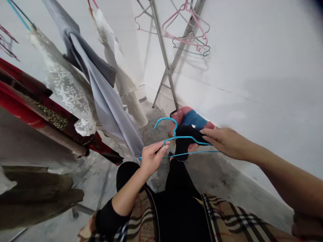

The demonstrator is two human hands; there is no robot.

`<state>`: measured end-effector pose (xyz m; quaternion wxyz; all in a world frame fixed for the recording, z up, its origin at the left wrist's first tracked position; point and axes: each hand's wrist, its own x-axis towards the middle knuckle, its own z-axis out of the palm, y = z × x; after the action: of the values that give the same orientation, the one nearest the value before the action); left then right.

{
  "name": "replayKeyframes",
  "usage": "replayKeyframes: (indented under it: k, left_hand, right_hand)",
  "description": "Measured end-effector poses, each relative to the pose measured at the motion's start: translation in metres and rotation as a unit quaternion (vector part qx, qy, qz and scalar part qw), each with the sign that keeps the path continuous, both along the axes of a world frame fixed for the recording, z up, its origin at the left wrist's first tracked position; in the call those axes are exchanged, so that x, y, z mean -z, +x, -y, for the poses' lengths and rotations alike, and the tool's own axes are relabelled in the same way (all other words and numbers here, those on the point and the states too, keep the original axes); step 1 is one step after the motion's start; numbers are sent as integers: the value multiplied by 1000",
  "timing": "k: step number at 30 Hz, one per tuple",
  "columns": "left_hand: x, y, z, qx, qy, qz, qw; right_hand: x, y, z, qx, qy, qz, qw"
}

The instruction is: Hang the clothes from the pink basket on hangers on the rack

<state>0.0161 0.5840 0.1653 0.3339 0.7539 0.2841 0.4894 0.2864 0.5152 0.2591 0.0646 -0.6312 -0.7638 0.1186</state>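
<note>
A blue wire clothes hanger (186, 137) spans the space in front of me, its hook pointing up and left. My left hand (153, 156) pinches it near the base of the hook. At the hanger's right end, my right hand (223, 141) has its fingers closed at the edge of a bunched black cloth (183, 136). The palm hides that end of the hanger. Both hanger wires cross in front of the cloth, which bears a small white patch. How the cloth is attached to the hanger, if at all, I cannot tell.
Behind the cloth, a pink and blue bundle or container (194, 118) rests on the floor by the wall. Garments, including a grey one (101, 90) and a white lace one (67, 87), hang at left. Pink hangers (188, 38) dangle from a metal rack (168, 70).
</note>
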Motion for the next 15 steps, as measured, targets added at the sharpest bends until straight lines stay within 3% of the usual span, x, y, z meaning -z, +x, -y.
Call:
replayKeyframes:
  k: [4,8,10,12,15]
  left_hand:
    - [1,1,-3,-11,23,-47,999]
    - [26,-7,-11,-204,93,-82,971]
    - [48,-8,-10,-279,53,-49,958]
    - [73,-1,-2,-262,-43,-38,963]
    - [105,18,25,-94,-203,-106,969]
  right_hand:
    - [-13,1,10,51,13,-22,998]
    - [-35,7,11,148,54,-128,979]
    - [-47,12,10,229,76,-199,950]
    - [-60,15,9,311,107,-257,909]
    - [-78,11,6,376,166,-295,863]
